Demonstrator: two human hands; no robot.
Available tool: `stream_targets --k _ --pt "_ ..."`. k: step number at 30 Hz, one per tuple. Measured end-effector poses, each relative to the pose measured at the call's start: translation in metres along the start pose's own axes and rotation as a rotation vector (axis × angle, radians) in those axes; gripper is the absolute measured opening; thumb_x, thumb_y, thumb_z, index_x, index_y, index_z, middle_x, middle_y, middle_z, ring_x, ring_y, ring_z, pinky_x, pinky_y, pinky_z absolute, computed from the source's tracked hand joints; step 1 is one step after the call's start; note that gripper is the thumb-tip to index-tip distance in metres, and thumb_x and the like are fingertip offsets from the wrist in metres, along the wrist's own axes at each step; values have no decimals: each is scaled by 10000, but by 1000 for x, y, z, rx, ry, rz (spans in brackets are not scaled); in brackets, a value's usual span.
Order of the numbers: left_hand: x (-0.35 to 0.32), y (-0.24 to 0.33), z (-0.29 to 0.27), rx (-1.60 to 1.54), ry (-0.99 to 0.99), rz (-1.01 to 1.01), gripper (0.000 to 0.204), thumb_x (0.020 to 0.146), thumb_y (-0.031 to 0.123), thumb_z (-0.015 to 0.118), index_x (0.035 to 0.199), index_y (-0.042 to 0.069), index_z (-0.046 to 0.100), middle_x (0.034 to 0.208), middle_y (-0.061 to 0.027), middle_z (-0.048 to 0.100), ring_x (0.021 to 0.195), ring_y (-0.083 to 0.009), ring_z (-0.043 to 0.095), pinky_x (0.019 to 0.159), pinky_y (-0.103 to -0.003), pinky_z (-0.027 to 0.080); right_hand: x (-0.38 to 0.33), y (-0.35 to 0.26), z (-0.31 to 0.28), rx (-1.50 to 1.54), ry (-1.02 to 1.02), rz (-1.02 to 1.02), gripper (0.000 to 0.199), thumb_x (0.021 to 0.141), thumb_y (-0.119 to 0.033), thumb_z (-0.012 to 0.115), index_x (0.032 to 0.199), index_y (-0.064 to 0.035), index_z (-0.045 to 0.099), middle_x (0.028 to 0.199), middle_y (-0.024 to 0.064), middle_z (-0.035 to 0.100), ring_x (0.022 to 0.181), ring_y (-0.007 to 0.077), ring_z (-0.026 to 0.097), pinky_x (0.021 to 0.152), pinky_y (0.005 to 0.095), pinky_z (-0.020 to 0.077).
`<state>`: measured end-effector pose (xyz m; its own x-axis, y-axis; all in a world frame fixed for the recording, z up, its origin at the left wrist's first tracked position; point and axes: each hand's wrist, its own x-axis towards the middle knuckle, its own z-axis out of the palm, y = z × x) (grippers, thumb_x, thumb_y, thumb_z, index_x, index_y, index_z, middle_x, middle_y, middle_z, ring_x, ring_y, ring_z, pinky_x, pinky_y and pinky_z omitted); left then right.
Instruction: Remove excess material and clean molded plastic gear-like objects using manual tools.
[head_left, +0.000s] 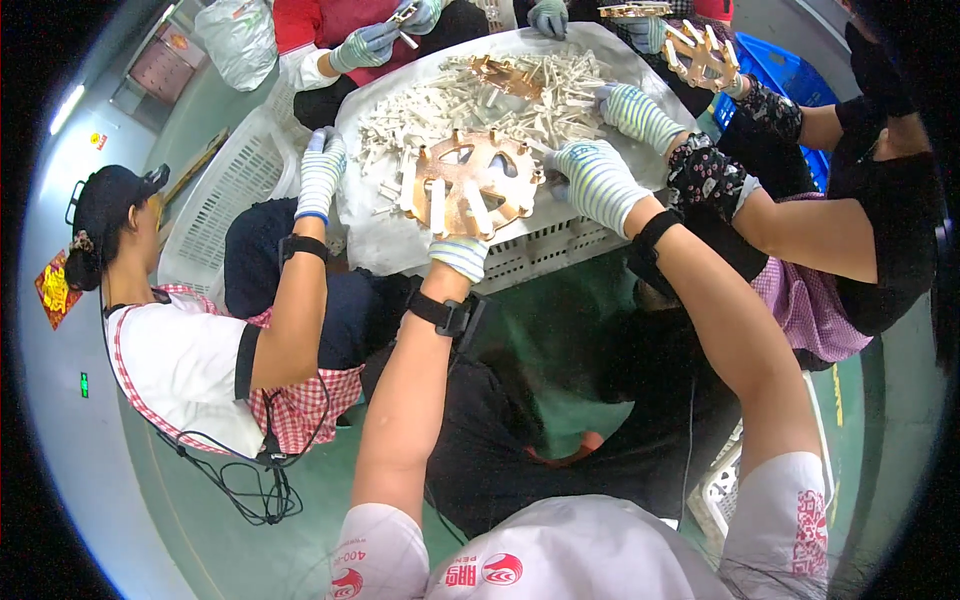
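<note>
**Copper-coloured disc held over a heap of white pieces**

Head view: A round, copper-coloured disc (470, 182) with cut-out openings and a toothed rim is held above the white sheet (400, 250) that covers an upturned white crate (540, 255). The disc is gripped at its lower edge by the left hand (459, 254), gloved in striped knit, with the fingers closed on the rim. The disc's right edge is touched by the right hand (596, 180), also gloved; its fingers are curled against the rim, though whether a white piece is pinched in them cannot be told. Several white stick-shaped pieces are seen already seated in the disc's rim slots, mostly along the lower and left side, while other slots appear unfilled. By that showing, the filling of the disc is judged partly done, with a good share left. A large heap of loose white pieces (470, 100) is spread over the sheet just beyond the disc.

Around the crate, other gloved hands are at work: one co-worker's hand (320, 170) rests at the sheet's left edge, and a second disc (700, 55) is held by another person at the upper right.
</note>
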<state>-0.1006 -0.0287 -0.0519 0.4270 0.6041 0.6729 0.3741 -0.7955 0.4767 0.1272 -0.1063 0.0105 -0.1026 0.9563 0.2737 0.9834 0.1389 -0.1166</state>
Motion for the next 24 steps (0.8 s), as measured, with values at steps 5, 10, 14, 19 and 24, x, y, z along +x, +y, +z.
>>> stream_targets --k 5,10,14,19,24 --pt "-3 -19 5 -26 -52 -108 630 919 396 680 1445 82 534 1402 -107 626 1271 -283 595 1100 -434 469 4 4 -3 -15 -31 -13 215 778 -113 704 981 -134 771 922 171 741 913 362 721 823 444 557" --pt "-8 -34 6 -23 -73 -92 576 931 309 678 1433 63 537 1389 -120 635 1241 -268 620 1051 -410 505 18 3 7 -65 57 -43 201 785 -159 691 958 -150 792 916 140 747 881 335 730 790 443 565" --pt "-3 -46 2 128 -102 -63 518 957 269 656 1415 48 557 1365 -137 648 1213 -261 644 993 -387 549 25 2 13 -51 -18 -5 141 784 -178 696 894 -144 777 901 128 743 882 330 727 793 441 559" --pt "-5 -51 8 599 57 264 499 994 311 590 1427 68 545 1384 -133 636 1231 -286 633 1030 -399 531 26 6 12 -72 35 -62 157 765 -197 722 894 -121 770 896 133 737 871 338 722 800 436 555" --pt "-4 -49 8 331 -87 34 513 996 300 577 1456 82 512 1424 -131 604 1228 -306 633 1050 -433 517 30 8 13 -80 56 -105 173 766 -196 724 897 -97 776 856 132 731 855 341 718 786 441 555"
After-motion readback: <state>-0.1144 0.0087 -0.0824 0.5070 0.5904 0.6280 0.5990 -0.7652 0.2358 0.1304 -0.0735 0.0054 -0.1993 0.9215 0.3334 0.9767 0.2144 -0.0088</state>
